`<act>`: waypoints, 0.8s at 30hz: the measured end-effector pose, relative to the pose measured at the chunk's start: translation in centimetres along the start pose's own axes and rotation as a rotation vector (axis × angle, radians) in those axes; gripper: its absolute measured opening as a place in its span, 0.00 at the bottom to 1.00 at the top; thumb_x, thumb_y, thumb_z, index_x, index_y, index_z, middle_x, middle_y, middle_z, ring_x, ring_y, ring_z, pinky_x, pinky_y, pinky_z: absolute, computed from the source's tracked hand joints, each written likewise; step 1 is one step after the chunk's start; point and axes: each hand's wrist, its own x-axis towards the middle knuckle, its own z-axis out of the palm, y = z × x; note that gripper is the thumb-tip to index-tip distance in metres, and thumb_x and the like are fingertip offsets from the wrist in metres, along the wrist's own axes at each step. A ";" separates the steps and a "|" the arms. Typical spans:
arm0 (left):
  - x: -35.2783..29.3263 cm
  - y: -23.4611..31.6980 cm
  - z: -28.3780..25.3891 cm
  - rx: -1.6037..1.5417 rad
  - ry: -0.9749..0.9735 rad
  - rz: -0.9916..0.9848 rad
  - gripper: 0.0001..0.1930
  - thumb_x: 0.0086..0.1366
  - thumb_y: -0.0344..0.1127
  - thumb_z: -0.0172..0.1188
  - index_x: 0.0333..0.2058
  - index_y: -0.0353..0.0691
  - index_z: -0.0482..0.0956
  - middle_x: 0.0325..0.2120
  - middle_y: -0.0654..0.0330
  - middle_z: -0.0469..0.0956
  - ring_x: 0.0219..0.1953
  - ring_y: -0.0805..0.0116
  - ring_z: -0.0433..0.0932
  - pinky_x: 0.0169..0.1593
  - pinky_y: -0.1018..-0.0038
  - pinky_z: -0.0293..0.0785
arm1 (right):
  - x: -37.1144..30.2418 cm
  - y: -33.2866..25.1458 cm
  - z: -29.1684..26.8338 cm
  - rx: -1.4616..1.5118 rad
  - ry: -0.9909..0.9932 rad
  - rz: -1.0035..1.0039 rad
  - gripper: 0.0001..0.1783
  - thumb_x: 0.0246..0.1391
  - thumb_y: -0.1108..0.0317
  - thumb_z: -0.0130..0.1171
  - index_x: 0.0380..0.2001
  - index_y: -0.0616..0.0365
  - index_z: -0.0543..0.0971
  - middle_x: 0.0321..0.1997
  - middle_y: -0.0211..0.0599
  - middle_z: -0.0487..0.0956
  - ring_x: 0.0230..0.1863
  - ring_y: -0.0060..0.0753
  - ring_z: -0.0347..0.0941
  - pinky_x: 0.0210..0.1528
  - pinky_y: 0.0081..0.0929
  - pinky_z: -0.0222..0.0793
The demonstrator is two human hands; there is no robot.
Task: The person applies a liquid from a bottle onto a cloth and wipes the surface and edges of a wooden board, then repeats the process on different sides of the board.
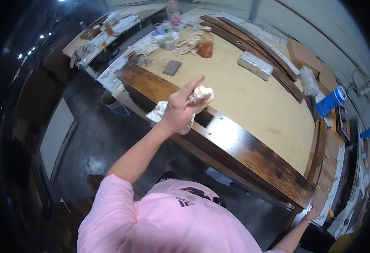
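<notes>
My left hand is closed around a crumpled white rag with brownish stains, and one finger points away from me. It is over a long dark-brown stained wooden board along the near edge of the workbench. Glossy light reflects off the board's middle, while its right part looks patchy and its left part lighter brown. At the board's right end is my right hand, close to the corner; its fingers are too small and partly hidden to read. A grey sanding block lies beyond the board.
The pale bench top carries an orange-brown bottle, a wrapped block and several dark wood strips. Cups and rags sit at the far left. A blue-labelled bottle stands right. A bucket and white panel are below left.
</notes>
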 end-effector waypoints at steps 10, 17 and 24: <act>-0.6 -21.1 -32.8 -0.427 0.304 -0.533 0.09 0.65 0.30 0.57 0.37 0.28 0.81 0.31 0.61 0.81 0.30 0.77 0.77 0.35 0.79 0.71 | -23.0 -8.5 -2.0 0.000 0.963 0.770 0.09 0.49 0.64 0.57 0.23 0.58 0.74 0.21 0.35 0.73 0.18 0.28 0.70 0.18 0.24 0.64; -2.4 -37.2 -33.9 0.119 0.111 -0.679 0.10 0.62 0.36 0.62 0.34 0.34 0.85 0.24 0.58 0.82 0.31 0.69 0.80 0.39 0.74 0.73 | -29.4 -9.6 -2.1 0.387 0.625 0.561 0.09 0.51 0.65 0.56 0.27 0.60 0.75 0.24 0.37 0.74 0.20 0.31 0.71 0.21 0.25 0.69; 4.3 -39.4 -30.2 0.524 -0.201 -0.616 0.18 0.60 0.36 0.63 0.50 0.47 0.82 0.35 0.53 0.84 0.39 0.53 0.82 0.45 0.61 0.75 | -27.7 -36.3 7.4 0.490 0.279 0.081 0.09 0.60 0.65 0.60 0.39 0.57 0.80 0.34 0.31 0.79 0.35 0.24 0.76 0.38 0.23 0.75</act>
